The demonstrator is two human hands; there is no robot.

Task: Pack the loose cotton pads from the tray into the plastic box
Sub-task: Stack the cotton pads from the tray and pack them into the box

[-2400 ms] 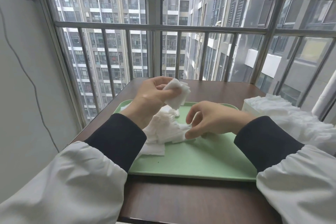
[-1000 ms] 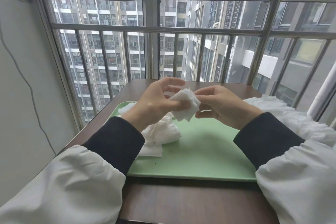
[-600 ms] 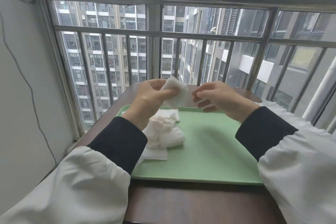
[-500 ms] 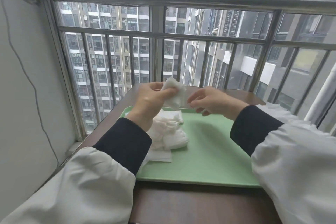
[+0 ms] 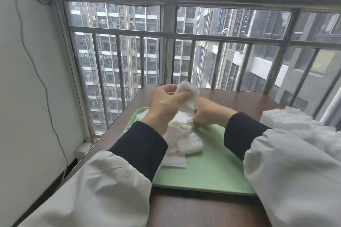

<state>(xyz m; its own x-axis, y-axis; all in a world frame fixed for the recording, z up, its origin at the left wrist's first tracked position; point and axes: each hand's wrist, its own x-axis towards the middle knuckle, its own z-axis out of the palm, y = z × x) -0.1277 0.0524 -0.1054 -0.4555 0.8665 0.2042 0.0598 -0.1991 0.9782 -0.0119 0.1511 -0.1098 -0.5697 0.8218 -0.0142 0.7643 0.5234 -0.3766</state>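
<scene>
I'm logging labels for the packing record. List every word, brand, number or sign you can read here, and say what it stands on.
There is no readable text.
The green tray, the cotton pads, the table and the white sleeves carry no print.
The buildings outside show no sign clear enough to read.

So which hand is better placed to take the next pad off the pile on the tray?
Likely right. The right hand is down at the edge of the pile, while the left hand is raised, gripping a wad of pads.
</scene>
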